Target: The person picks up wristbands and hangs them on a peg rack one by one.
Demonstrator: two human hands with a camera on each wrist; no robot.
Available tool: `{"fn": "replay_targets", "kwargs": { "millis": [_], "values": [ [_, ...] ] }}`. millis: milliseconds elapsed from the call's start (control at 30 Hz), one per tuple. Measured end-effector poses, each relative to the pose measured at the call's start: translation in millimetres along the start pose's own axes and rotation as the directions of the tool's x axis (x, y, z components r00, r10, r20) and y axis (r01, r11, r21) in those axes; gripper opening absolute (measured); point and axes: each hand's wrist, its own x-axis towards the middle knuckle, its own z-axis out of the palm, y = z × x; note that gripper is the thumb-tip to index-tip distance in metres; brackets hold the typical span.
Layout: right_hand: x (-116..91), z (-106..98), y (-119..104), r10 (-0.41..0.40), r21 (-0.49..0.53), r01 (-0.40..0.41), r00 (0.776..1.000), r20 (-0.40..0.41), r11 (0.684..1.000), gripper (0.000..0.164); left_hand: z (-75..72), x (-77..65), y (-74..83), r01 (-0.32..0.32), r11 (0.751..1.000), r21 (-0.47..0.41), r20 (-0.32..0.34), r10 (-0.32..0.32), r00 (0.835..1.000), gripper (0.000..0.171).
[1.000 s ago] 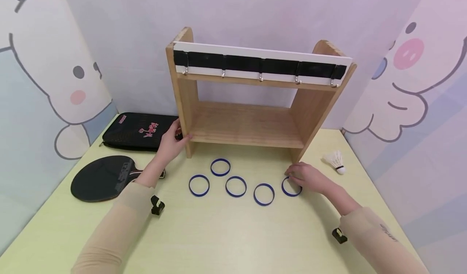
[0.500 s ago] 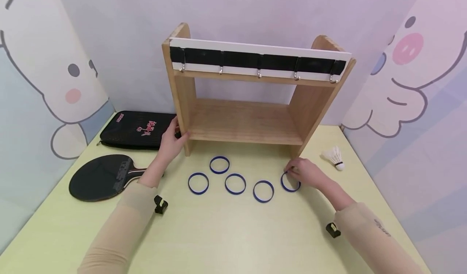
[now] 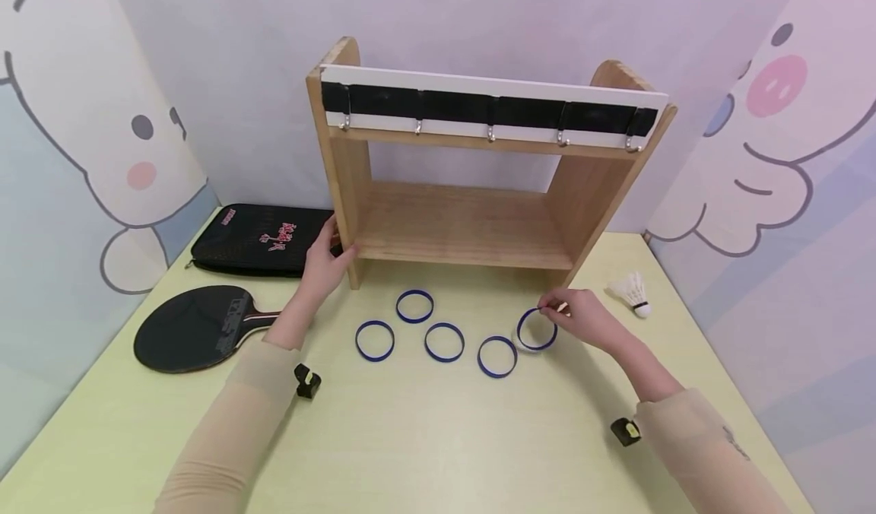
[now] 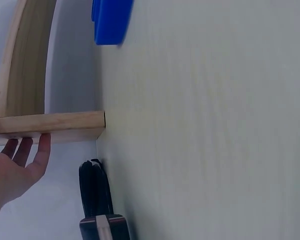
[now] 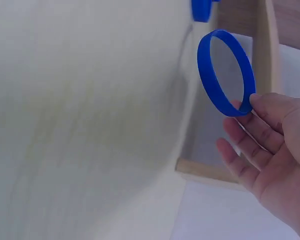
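My right hand [image 3: 582,316] pinches the rim of a blue wristband [image 5: 206,70] between thumb and index finger. The band is tilted up off the table, in front of the right foot of a wooden rack [image 3: 465,229]. The other fingers are spread in the right wrist view. My left hand [image 3: 323,264] grips the rack's left side panel, thumb on the front edge and fingers on the outer side [image 4: 50,122]. Several more blue wristbands [image 3: 445,361] lie flat before the rack. A white strip [image 3: 455,111] with several metal hooks [image 3: 491,135] runs along its top front.
Left of the rack lie a black zip case [image 3: 239,240] and a table tennis bat [image 3: 185,331]. A shuttlecock [image 3: 631,293] rests to the right. Walls with cartoon prints [image 3: 773,149] stand behind and on both sides of the table [image 3: 438,445].
My right hand has lifted the rightmost wristband off the table and tilted it, shifting it slightly left. My left hand stays on the rack's side panel.
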Motion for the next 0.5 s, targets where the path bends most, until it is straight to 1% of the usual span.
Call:
{"fn": "replay_targets", "kwargs": {
  "millis": [200,333,400,500],
  "values": [
    [4,-8,-17,0.014,0.13,-0.013,1.0,-0.011,0.991,0.008,-0.2,-1.4,0.8,0.028,1.0,-0.002,0.006,-0.028,1.0,0.068],
    [9,-14,-33,0.022,0.178,-0.021,1.0,-0.003,0.984,0.011,-0.2,-1.1,1.1,0.028,1.0,-0.003,0.008,-0.028,1.0,0.068],
    [13,-18,-43,0.015,0.202,-0.013,1.0,-0.008,0.979,0.012,-0.1,-0.8,1.4,0.03,1.0,-0.002,0.006,-0.03,1.0,0.068],
    [20,-25,-61,-0.012,0.239,0.02,0.999,-0.035,0.971,0.013,0.2,-0.9,2.1,0.034,0.999,-0.005,0.005,-0.034,0.999,0.068]
  ]
}}
